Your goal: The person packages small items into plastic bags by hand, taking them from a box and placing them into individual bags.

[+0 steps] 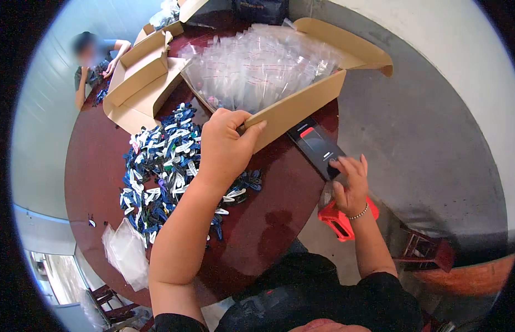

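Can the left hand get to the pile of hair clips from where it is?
Probably yes. The left hand grips the cardboard box flap right above the hair clips, nothing lies between, but it must let go first.

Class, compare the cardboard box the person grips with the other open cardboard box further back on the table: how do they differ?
The gripped box is full of clear plastic bags; the far box shows only bare cardboard inside. The left hand holds the gripped box by its flap; no hand touches the far box. The gripped box lies near the phone, the far box by another person. Both are brown, open, and rest on the round table.
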Demonstrator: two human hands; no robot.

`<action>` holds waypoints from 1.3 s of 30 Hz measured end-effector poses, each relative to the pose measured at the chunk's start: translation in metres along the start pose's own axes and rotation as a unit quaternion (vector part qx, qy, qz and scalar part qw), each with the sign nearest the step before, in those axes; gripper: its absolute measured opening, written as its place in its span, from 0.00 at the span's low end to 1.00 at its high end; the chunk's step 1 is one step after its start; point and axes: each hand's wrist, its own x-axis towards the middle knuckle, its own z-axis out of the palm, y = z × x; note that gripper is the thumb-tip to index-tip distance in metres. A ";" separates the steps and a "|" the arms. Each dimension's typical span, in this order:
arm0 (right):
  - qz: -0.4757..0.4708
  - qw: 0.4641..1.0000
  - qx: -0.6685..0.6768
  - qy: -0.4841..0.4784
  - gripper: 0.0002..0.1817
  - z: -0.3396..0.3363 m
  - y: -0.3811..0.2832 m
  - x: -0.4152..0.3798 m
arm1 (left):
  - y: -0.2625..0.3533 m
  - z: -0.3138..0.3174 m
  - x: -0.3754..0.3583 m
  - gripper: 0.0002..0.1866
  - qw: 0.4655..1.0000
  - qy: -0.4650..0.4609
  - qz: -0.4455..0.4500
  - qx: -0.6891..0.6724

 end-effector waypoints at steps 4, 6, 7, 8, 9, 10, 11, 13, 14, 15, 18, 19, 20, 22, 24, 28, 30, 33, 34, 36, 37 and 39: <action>0.043 0.998 0.020 0.029 0.38 0.007 0.002 0.023 | 0.000 0.000 -0.001 0.10 1.000 -0.010 -0.001 0.010; 0.063 0.992 0.071 0.078 0.40 0.009 0.003 0.030 | -0.001 -0.001 -0.001 0.10 1.000 -0.011 0.001 0.010; 0.086 0.995 0.035 0.020 0.43 0.006 0.000 0.034 | -0.001 -0.001 -0.001 0.10 1.000 -0.014 0.002 0.009; 0.109 0.993 -0.002 -0.037 0.45 0.002 -0.002 0.037 | -0.001 -0.001 -0.001 0.10 1.000 -0.013 0.002 0.009; 0.109 0.993 -0.002 -0.037 0.45 0.000 -0.005 0.041 | 0.000 -0.001 -0.001 0.10 1.000 -0.013 0.001 0.011; 0.098 0.992 -0.054 -0.064 0.46 0.000 -0.011 0.045 | 0.000 0.000 -0.001 0.10 1.000 -0.014 0.000 0.014; 0.086 0.987 -0.105 -0.092 0.47 0.000 -0.014 0.048 | 0.000 0.000 -0.001 0.10 1.000 -0.014 -0.001 0.014; 0.101 0.983 -0.095 -0.116 0.48 0.000 -0.014 0.057 | 0.000 0.000 -0.001 0.10 1.000 -0.021 -0.003 0.022; 0.115 0.980 -0.086 -0.139 0.49 0.001 -0.014 0.062 | 0.000 0.000 -0.001 0.10 1.000 -0.021 -0.002 0.023; 0.115 0.980 -0.085 -0.138 0.49 0.002 -0.013 0.066 | 0.001 0.000 -0.001 0.10 0.999 -0.024 -0.005 0.024; 0.098 0.979 -0.105 -0.142 0.48 0.008 -0.012 0.078 | 0.000 0.002 0.000 0.09 1.000 -0.013 -0.003 0.005; 0.101 0.980 -0.099 -0.141 0.47 0.010 -0.010 0.080 | 0.000 0.003 0.000 0.08 1.000 -0.001 -0.002 -0.016; 0.105 0.980 -0.093 -0.140 0.47 0.012 -0.009 0.082 | 0.000 0.002 0.000 0.08 1.000 0.000 -0.002 -0.015; 0.123 0.978 -0.081 -0.145 0.46 0.011 -0.010 0.086 | 0.001 0.001 0.000 0.08 1.000 -0.003 0.002 -0.013; 0.143 0.976 -0.068 -0.151 0.45 0.011 -0.013 0.087 | 0.003 0.001 0.000 0.08 1.000 -0.005 -0.003 -0.013; 0.151 0.975 -0.098 -0.130 0.44 0.014 -0.021 0.081 | 0.001 0.003 -0.001 0.08 1.000 -0.009 -0.012 -0.017; 0.145 0.977 -0.105 -0.113 0.44 0.011 -0.027 0.075 | 0.001 0.003 -0.001 0.08 1.000 -0.009 -0.007 -0.013; 0.117 0.987 -0.058 -0.094 0.39 0.005 -0.035 0.060 | 0.000 0.001 -0.001 0.08 1.000 -0.020 -0.006 0.004; 0.138 0.988 -0.043 -0.052 0.34 0.007 -0.029 0.051 | 0.000 0.001 -0.001 0.09 0.999 -0.030 -0.009 0.016; 0.160 0.987 -0.028 -0.010 0.29 0.008 -0.019 0.034 | 0.000 0.001 -0.001 0.09 0.999 -0.028 -0.014 0.015; 0.237 0.971 0.024 -0.004 0.24 0.008 -0.013 0.026 | 0.001 0.001 -0.001 0.09 0.999 -0.026 -0.017 0.016; 0.314 0.947 0.076 0.005 0.21 0.011 0.002 0.008 | 0.000 0.001 -0.001 0.09 0.999 -0.027 -0.011 0.016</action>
